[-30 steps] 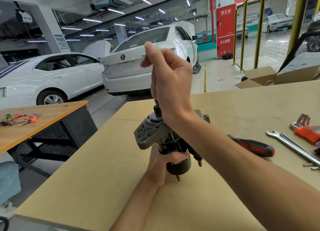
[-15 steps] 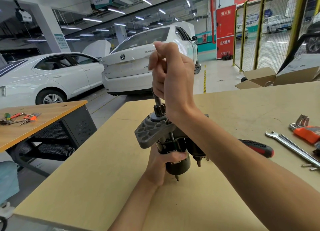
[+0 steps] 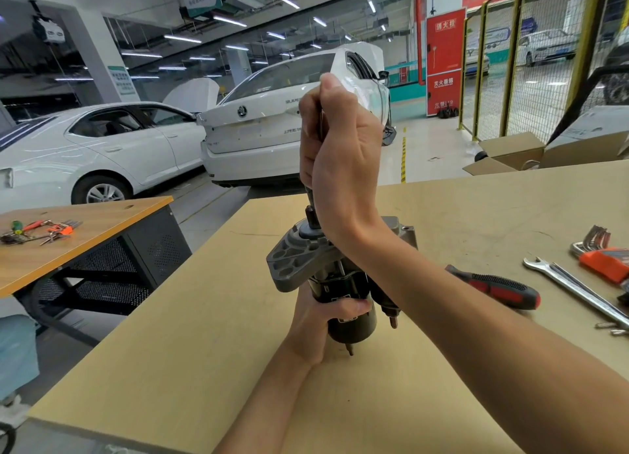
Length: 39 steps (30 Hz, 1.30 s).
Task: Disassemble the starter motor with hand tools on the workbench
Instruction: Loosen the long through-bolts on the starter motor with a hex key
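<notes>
1. The left hand wraps the black body of the starter motor, which stands upright near the middle of the surface, grey nose housing on top.
2. The right hand is fisted round a slim driver tool set into the motor's top end.
3. Judged by its metal build, the motor is heavy, rigid and top-heavy; the smooth round body could twist, so a firm low grip suits it.
4. A red-and-black screwdriver, a spanner and hex keys lie toward the right edge.
</notes>
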Each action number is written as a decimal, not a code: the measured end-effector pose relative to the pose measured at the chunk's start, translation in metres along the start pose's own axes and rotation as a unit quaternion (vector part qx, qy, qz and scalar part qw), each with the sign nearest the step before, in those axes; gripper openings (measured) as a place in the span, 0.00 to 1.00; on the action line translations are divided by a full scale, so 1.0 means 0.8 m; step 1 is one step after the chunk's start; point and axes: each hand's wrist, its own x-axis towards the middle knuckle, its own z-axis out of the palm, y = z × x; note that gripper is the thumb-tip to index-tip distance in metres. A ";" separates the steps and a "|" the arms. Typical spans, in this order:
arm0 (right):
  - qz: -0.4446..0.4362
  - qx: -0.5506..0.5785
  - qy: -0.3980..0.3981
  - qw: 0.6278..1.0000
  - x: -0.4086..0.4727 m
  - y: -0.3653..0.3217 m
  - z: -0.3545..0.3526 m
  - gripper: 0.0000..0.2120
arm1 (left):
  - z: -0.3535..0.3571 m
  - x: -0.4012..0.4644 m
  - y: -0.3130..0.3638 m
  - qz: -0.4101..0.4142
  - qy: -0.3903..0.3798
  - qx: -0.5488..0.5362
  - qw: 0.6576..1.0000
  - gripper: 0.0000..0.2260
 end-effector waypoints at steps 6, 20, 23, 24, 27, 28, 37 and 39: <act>0.016 0.006 0.040 0.999 0.002 0.003 -0.004 0.23 | 0.006 -0.003 0.010 0.019 0.017 0.015 1.000 0.35; 0.047 -0.034 0.085 0.995 0.004 0.005 -0.006 0.09 | 0.004 -0.001 0.005 0.014 0.016 0.010 1.000 0.32; 0.050 -0.032 0.085 0.995 0.003 0.006 -0.005 0.10 | 0.002 -0.002 0.003 0.001 0.011 0.006 1.000 0.29; 0.055 -0.024 0.079 0.995 0.002 0.006 -0.005 0.10 | 0.002 -0.002 0.003 0.003 0.013 0.005 1.000 0.30; 0.062 -0.015 0.043 0.997 0.002 0.004 -0.005 0.11 | 0.004 -0.004 0.006 0.019 0.013 0.006 1.000 0.31; 0.060 -0.020 0.030 0.998 0.002 0.003 -0.005 0.11 | 0.004 -0.004 0.006 0.019 0.015 0.006 1.000 0.31; 0.078 -0.013 0.001 0.997 0.008 -0.008 -0.008 0.20 | 0.004 -0.004 0.006 0.021 0.007 0.019 1.000 0.31; 0.079 -0.013 -0.005 0.997 0.011 -0.010 -0.009 0.22 | 0.004 -0.005 0.007 0.019 0.003 0.027 0.999 0.30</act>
